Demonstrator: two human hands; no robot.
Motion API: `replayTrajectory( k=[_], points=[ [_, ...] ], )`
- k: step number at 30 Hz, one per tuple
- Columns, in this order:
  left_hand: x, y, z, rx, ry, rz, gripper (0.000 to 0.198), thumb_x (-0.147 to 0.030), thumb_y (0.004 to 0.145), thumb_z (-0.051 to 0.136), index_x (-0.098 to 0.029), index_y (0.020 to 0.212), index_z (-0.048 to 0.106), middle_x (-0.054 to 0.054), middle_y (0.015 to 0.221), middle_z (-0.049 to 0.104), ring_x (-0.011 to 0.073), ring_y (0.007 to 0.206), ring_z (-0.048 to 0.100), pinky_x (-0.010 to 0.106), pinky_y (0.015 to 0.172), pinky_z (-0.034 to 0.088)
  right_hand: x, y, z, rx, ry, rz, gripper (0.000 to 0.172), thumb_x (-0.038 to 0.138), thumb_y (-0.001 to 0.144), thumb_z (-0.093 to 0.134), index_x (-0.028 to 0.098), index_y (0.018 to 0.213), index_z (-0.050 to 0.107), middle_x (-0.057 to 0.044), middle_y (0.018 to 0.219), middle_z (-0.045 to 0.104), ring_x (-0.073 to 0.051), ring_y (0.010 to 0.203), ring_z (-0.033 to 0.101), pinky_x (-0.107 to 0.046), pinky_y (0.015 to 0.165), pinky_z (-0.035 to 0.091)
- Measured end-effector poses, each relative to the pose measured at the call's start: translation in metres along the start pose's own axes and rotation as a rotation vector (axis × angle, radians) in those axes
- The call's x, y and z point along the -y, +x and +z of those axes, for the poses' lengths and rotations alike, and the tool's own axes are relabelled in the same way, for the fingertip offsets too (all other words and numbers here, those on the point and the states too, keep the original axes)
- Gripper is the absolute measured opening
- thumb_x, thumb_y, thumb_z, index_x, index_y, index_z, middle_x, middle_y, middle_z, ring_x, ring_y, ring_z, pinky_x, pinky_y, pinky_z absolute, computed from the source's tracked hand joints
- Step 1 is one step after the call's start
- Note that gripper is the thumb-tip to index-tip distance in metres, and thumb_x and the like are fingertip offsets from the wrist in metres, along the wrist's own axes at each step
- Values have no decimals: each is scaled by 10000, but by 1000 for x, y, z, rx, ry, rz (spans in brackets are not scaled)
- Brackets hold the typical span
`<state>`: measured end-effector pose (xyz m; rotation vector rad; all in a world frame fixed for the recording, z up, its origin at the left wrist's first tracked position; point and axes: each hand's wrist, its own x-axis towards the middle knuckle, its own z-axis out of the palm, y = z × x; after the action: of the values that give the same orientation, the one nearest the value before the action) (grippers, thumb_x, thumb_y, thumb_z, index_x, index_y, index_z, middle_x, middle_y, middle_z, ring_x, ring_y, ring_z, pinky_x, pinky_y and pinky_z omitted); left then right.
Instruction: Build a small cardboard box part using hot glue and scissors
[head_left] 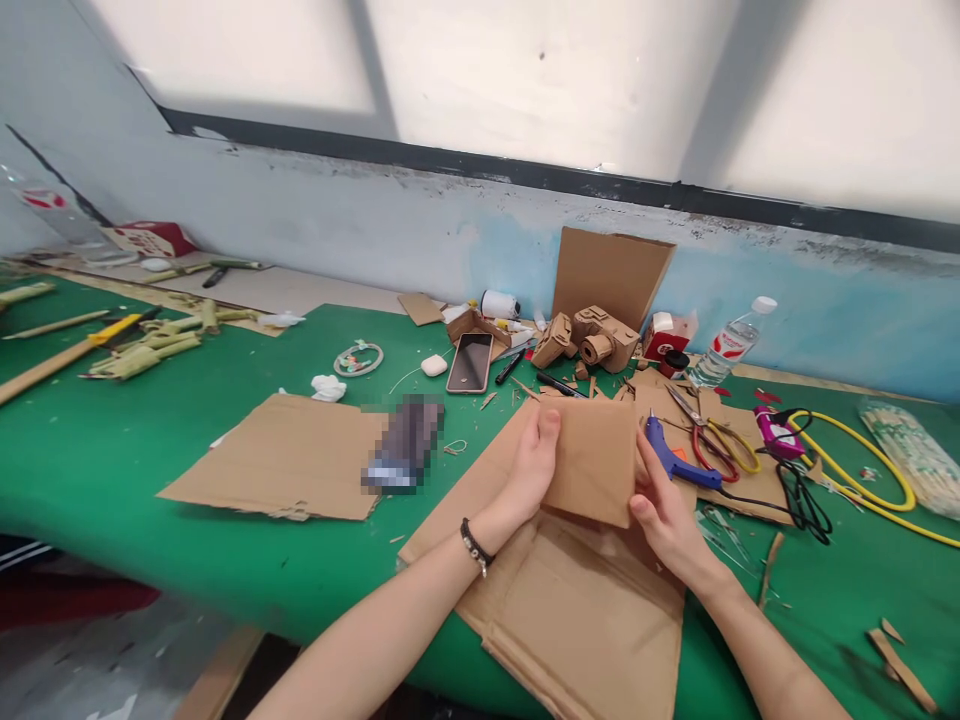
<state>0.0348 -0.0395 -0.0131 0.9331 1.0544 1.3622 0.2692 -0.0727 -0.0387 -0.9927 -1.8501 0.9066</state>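
Observation:
A small cardboard box (591, 460) is held above larger cardboard sheets (592, 610) near the front of the green table. My left hand (534, 465) grips its left side, thumb on the near face. At the right side, my right hand (664, 505) holds the box between its thumb and fingers. Just right of that hand lies a blue glue gun (670, 455) on a cardboard piece, beside scissors (701, 430) with red handles. Behind the box stands a cardboard camera model (604, 338).
A phone (470, 362), a blurred-out object (403, 445) and a flat cardboard sheet (289, 455) lie to the left. A water bottle (731, 345) stands at the back right. A yellow cable (892, 460) and black cord (808, 505) curl on the right.

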Motion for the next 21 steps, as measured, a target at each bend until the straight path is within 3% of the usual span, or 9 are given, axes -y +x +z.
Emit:
replayTrajectory(
  k=[2,4,6,10,14,18,21],
  points=[
    [-6,2,-2,-13,-22,-64,764,-844,1017,654,-295,1547,626,132,1644,686,358,1451,700,512,1217,603,-4,0,-6,10,-96,-99,980,782,1108,595,419,1897,141,-145,1821,542,-365,1524,708,-522,1117,705],
    [-12,4,-5,22,-48,-103,709,-684,1039,721,-393,1661,548,51,1820,532,334,1573,622,508,1289,560,-6,2,-14,20,-273,-207,925,638,1085,754,466,1863,283,-118,1891,429,-385,1637,595,-563,1226,640],
    [-16,4,-8,122,-97,-182,729,-593,1030,747,-416,1703,534,18,1851,501,346,1641,566,528,1338,520,-5,5,-21,-35,-409,-287,783,437,1100,778,467,1803,436,-105,1867,436,-379,1689,526,-588,1299,582],
    [-21,0,-8,333,-188,-317,758,-716,1041,697,-298,1670,627,93,1775,604,392,1676,526,559,1398,444,-2,11,-32,-270,-445,-300,552,269,1100,727,394,1632,648,-133,1771,505,-372,1677,532,-607,1318,566],
    [-20,-5,-7,472,-143,-279,895,-846,989,710,-318,1705,613,91,1841,528,410,1717,470,570,1442,358,-2,12,-34,-282,-291,-286,545,303,1090,757,343,1613,611,-156,1770,571,-378,1659,566,-635,1327,544],
    [-15,-6,-8,393,-46,-172,920,-901,1004,621,-323,1719,593,93,1848,519,407,1731,452,571,1466,301,-4,11,-30,-253,-334,-317,582,284,1094,729,337,1658,598,-143,1693,655,-355,1597,635,-587,1329,549],
    [-17,-10,-5,203,42,1,856,-939,1010,544,-294,1524,773,88,1806,576,391,1785,356,566,1483,258,-3,9,-24,-255,-392,-261,520,341,1119,692,341,1636,643,-120,1644,697,-350,1538,683,-549,1290,586]
  ],
)
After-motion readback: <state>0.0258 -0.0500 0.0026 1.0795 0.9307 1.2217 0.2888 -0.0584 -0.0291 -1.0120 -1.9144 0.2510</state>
